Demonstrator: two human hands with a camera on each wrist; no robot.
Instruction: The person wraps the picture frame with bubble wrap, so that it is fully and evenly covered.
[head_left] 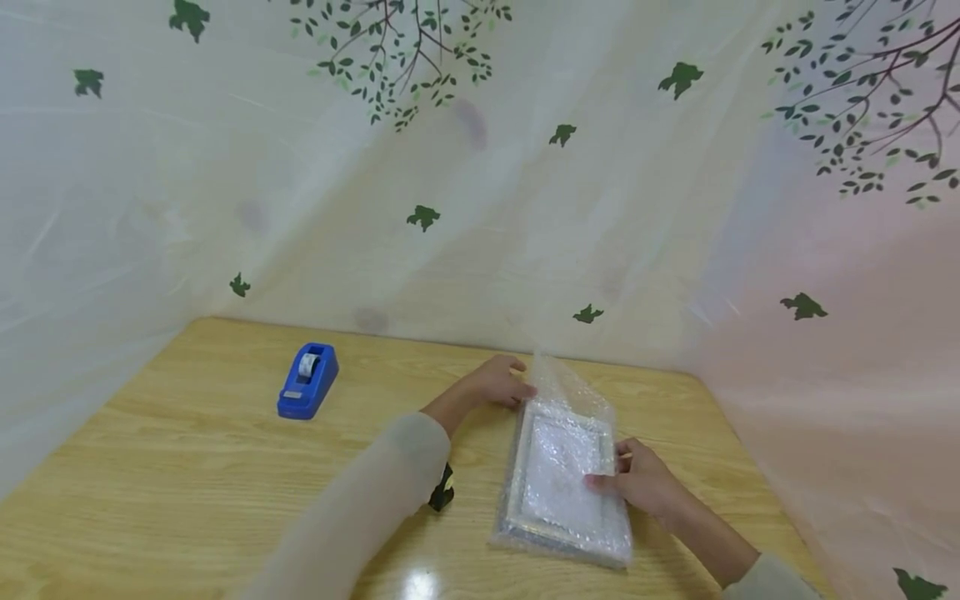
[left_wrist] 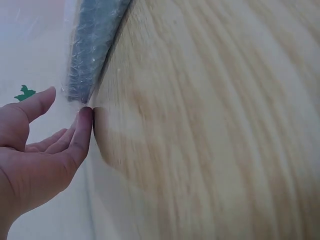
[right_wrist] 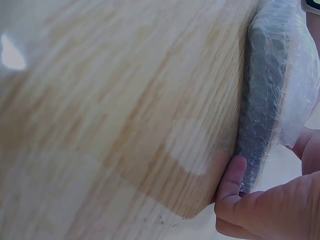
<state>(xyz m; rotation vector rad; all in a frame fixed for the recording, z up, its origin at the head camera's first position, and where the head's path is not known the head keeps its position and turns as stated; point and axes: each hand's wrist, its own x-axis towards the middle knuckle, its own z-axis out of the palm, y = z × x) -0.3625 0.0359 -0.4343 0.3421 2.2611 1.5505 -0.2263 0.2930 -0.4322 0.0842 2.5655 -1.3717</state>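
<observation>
Head view, nearest first: two pale sleeves point(head_left: 352, 517) reach in from the bottom, and a small dark object point(head_left: 442, 490) shows beside the left one, partly hidden and too unclear to name. Just beyond, right of middle on the wooden table point(head_left: 187, 483), a frame point(head_left: 558, 475) lies face up inside clear bubble wrap point(head_left: 573, 387). The right hand point(head_left: 647, 482) grips its right edge, thumb laid over the face and fingers at the side; the right wrist view shows a finger against the wrapped side, down by the table. Farther along, the left hand point(head_left: 497, 382) is at the far left corner, fingers extended and thumb apart; the left wrist view shows one fingertip at the wrap's corner. The wrap runs loosely past the frame's far end, rising to a point. Well apart to the left sits a blue tape dispenser point(head_left: 320, 385) with a white roll point(head_left: 307, 365). Behind everything hangs a pale sheet point(head_left: 337, 233) with green leaves point(head_left: 423, 217) and branches point(head_left: 420, 33).
</observation>
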